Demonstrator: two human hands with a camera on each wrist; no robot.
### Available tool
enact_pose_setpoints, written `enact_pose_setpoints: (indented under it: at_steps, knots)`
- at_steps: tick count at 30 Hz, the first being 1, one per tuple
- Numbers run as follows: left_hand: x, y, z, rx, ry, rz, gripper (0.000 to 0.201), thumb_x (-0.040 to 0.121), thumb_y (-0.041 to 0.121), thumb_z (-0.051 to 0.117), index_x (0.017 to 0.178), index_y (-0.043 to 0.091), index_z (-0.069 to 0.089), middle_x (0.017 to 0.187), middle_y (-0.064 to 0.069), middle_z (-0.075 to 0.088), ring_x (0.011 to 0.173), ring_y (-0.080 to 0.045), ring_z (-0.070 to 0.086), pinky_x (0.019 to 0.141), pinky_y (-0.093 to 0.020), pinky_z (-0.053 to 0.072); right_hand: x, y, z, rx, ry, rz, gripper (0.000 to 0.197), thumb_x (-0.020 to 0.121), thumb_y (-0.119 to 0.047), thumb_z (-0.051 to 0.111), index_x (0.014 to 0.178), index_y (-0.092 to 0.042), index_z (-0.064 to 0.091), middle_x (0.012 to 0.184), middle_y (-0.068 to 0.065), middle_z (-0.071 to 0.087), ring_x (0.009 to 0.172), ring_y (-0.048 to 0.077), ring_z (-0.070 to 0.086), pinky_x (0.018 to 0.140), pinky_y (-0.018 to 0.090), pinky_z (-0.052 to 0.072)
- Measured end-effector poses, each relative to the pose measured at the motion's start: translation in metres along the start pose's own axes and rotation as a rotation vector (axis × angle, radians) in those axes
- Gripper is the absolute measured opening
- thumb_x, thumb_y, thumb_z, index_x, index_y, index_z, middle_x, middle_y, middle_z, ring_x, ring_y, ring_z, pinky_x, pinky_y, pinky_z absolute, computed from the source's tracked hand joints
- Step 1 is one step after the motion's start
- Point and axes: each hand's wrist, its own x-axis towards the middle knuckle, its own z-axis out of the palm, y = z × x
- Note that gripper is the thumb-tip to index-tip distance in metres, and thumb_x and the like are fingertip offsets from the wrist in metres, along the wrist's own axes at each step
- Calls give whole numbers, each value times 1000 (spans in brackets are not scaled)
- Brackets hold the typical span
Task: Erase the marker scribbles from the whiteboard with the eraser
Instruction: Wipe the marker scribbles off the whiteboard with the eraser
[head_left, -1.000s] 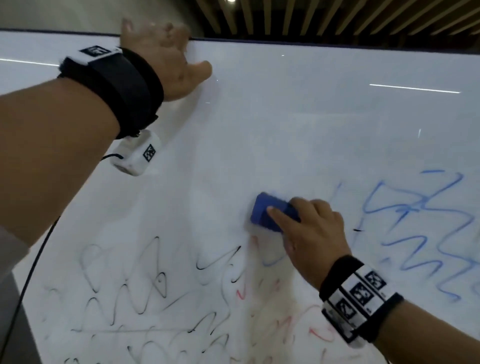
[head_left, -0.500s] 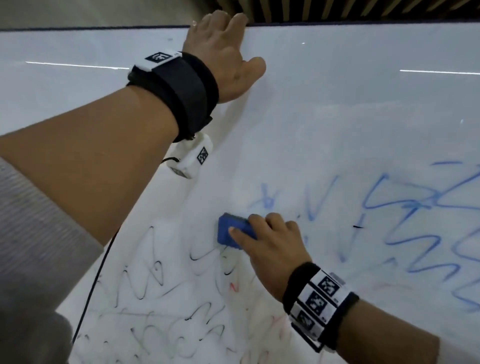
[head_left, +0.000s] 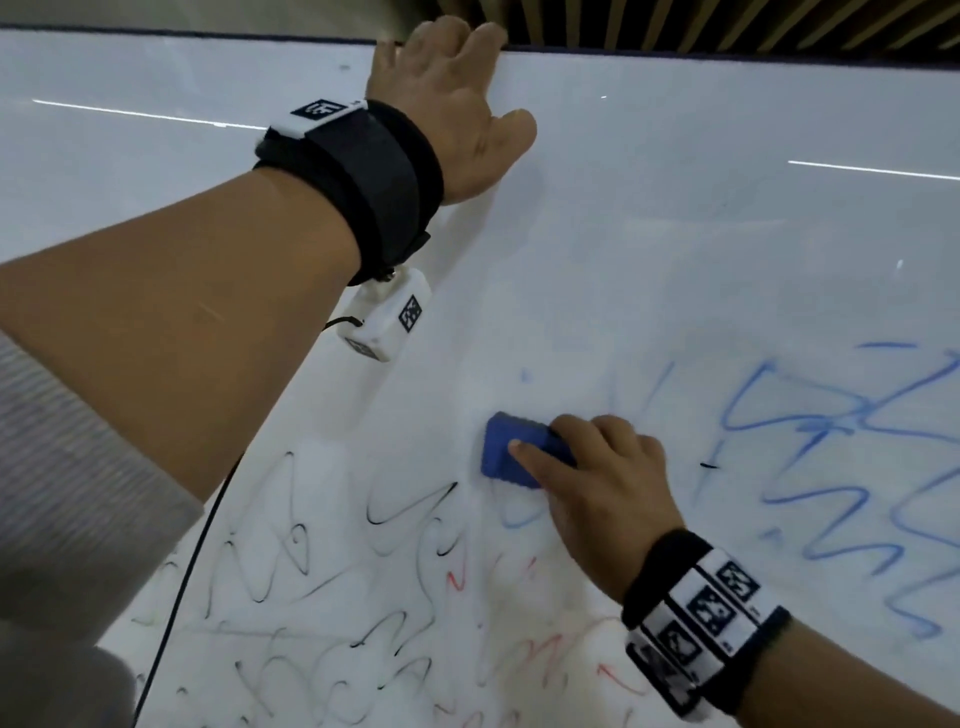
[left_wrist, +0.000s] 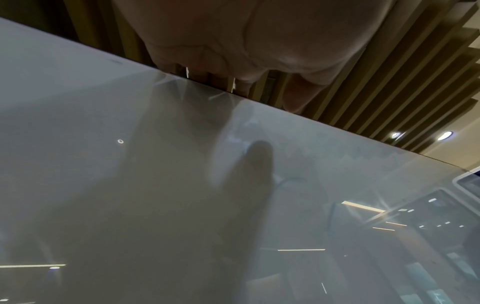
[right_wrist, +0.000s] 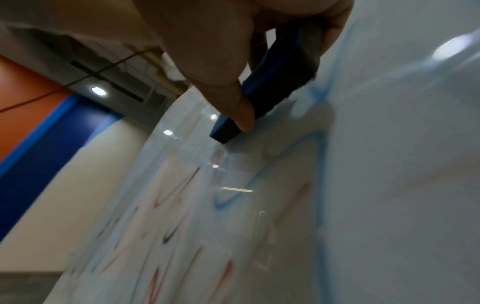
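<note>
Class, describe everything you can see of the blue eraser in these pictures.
The eraser is a small blue block with rounded corners and a darker grey-black pad layer, seen in the right wrist view, facing the whiteboard. It looks like foam or plastic. It lies pressed flat against the board, among faint blue smears, above the black and red scribbles. The right hand grips it, thumb on one side edge, fingers over its back.

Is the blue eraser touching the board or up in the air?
Touching. The right hand holds the blue eraser flat against the whiteboard, and the right wrist view shows its dark pad meeting the surface.
</note>
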Motion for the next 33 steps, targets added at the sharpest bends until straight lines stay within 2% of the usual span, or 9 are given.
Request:
enact_pose_setpoints:
  at_steps: [3, 7, 9, 14, 16, 20, 27, 31, 33]
  knots:
    - [0, -3, 1, -6, 5, 6, 80, 83, 54, 30, 151, 13, 34, 144, -12, 45, 135, -33, 40, 118, -53, 22, 22, -3, -8, 11, -19, -73, 57, 61, -15, 78, 114, -35, 67, 106, 2, 62, 87, 32, 52, 69, 38, 35]
    - [-1, -4, 4, 2, 15, 12, 78, 82, 55, 32, 148, 13, 36, 145, -10, 44, 135, -34, 40, 117, -55, 23, 70, 32, -47, -46, 153, 115, 51, 70, -18, 74, 119, -31, 68, 113, 8, 62, 93, 39, 53, 67, 43, 40]
    - [-1, -2, 3, -21, 11, 1, 79, 82, 55, 32, 150, 13, 35, 146, -10, 43, 136, -33, 39, 118, -55, 21, 56, 31, -43, -59, 140, 97, 52, 70, -18, 74, 120, -30, 67, 113, 8, 61, 92, 39, 52, 67, 43, 40]
    - [-2, -2, 1, -43, 9, 2, 78, 82, 54, 31, 149, 14, 35, 144, -10, 44, 135, -31, 40, 119, -56, 19, -35, 11, -5, -26, -128, -86, 63, 59, -14, 80, 117, -34, 64, 109, 3, 61, 87, 32, 51, 66, 39, 39]
    - [-3, -1, 3, -51, 18, 1, 78, 82, 54, 31, 149, 14, 36, 143, -11, 43, 135, -31, 39, 119, -56, 19, -13, 23, -14, -45, -81, -66, 56, 63, -18, 77, 115, -36, 65, 108, 2, 62, 88, 33, 52, 67, 40, 39]
    - [-3, 1, 5, -64, 34, -4, 77, 82, 54, 32, 148, 14, 37, 142, -10, 44, 136, -30, 38, 118, -57, 19, 45, 45, -43, -48, 143, 163, 53, 70, -19, 71, 121, -30, 67, 112, 7, 61, 91, 37, 51, 65, 41, 43]
    - [-3, -1, 2, -67, 27, -4, 75, 84, 52, 32, 148, 13, 36, 144, -11, 43, 139, -31, 37, 119, -60, 17, -22, 23, -15, -75, -153, -148, 59, 64, -17, 76, 118, -37, 63, 110, 0, 60, 87, 31, 50, 67, 37, 33]
    - [-3, 2, 3, -69, 17, -14, 75, 83, 52, 31, 148, 13, 36, 144, -10, 44, 138, -31, 37, 119, -60, 17, 40, 59, -48, -70, 110, 95, 49, 71, -23, 67, 118, -32, 67, 111, 6, 62, 90, 37, 52, 66, 43, 44]
    - [-3, 2, 2, -63, 16, -17, 75, 84, 52, 31, 148, 13, 35, 146, -11, 42, 139, -31, 36, 119, -60, 16, 41, 65, -51, -64, 149, 142, 50, 72, -25, 66, 123, -30, 65, 115, 8, 61, 93, 38, 51, 66, 44, 46]
